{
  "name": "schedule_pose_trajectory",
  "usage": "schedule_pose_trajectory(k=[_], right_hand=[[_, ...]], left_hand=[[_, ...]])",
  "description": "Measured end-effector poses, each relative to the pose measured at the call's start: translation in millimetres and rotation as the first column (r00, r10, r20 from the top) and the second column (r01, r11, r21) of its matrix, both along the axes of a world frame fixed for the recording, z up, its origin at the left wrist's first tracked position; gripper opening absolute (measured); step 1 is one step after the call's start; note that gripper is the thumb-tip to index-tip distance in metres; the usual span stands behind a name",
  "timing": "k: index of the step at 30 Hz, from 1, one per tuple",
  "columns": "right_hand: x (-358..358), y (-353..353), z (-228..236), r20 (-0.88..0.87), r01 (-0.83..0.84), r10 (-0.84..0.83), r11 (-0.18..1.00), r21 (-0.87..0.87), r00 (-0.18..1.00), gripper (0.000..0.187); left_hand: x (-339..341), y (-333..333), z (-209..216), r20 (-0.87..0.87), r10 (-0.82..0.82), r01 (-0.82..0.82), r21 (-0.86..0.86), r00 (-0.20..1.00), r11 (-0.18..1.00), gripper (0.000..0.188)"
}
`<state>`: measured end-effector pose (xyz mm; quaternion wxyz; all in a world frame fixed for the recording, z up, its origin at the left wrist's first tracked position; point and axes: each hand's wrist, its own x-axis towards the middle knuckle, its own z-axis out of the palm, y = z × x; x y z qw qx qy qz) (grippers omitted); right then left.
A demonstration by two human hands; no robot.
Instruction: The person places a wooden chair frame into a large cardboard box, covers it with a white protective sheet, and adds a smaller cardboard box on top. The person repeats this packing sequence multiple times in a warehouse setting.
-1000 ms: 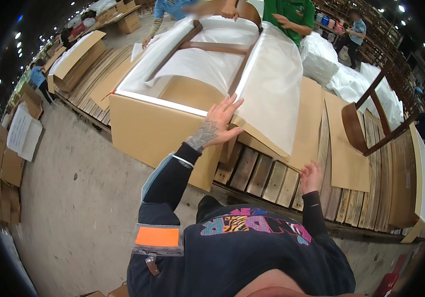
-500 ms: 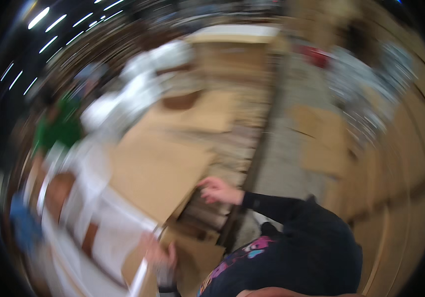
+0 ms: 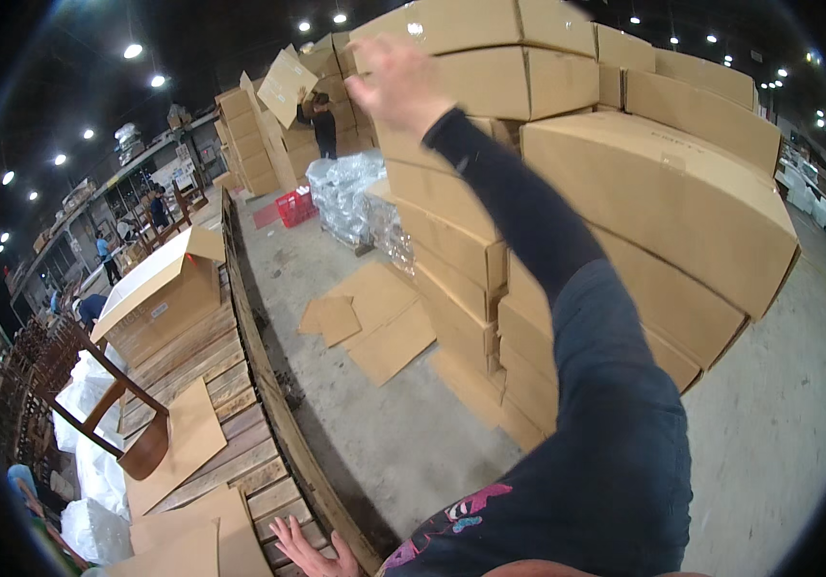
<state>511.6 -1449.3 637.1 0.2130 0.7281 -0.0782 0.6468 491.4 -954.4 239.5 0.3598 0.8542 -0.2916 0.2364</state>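
My right arm (image 3: 576,279) stretches up and forward. My right hand (image 3: 398,82), slightly blurred, is raised before a tall stack of cardboard boxes (image 3: 470,82), its fingers apart and nothing visible in them. Whether it touches the boxes I cannot tell. Low in the view, my left hand (image 3: 312,550) has its fingers spread and holds nothing. It is over the edge of the wooden slat platform (image 3: 264,471), beside flat cardboard sheets (image 3: 177,534). Farther along, a brown wooden chair (image 3: 148,447) lies tipped on another cardboard sheet (image 3: 201,423).
An open carton (image 3: 172,303) stands on the platform. Cardboard pieces (image 3: 384,322) lie on the concrete floor (image 3: 336,413) between platform and boxes. Plastic-wrapped goods (image 3: 347,197) and a red crate (image 3: 295,207) stand beyond. A person (image 3: 321,120) at the back holds a cardboard sheet (image 3: 288,85).
The view has swung to the right, toward the box stack. My right hand has gone from low beside the cardboard sheet to high in front of the boxes. My left hand remains low.
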Motion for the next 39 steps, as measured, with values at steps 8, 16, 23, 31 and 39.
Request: schedule_pose_trajectory(k=[8, 16, 23, 31, 39], right_hand=[[-100, -183, 120, -0.248, 0.842, -0.852, 0.508, -0.180, 0.461, 0.121], [-100, -220, 146, -0.299, 0.864, -0.828, 0.503, -0.024, 0.474, 0.145], [-115, -254, 179, -0.256, 0.549, -0.490, 0.786, 0.284, 0.833, 0.102], [-128, -293, 207, -0.239, 0.255, -0.246, 0.967, 0.005, 0.939, 0.066], [-125, -312, 201, -0.143, 0.203, -0.216, 0.974, -0.100, 0.966, 0.067]], left_hand=[[-78, -38, -102, -0.250, 0.145, -0.131, 0.071, 0.957, 0.989, 0.079], [-154, -34, -128, -0.489, 0.287, -0.218, 0.194, 0.824, 0.957, 0.084], [-120, -71, -147, -0.670, 0.041, -0.158, -0.115, 0.741, 0.981, 0.079], [-33, -268, -22, -0.446, -0.602, 0.332, -0.545, 0.662, 0.770, 0.067], [48, -446, 172, -0.143, -0.961, 0.691, -0.671, 0.236, 0.270, 0.047]])
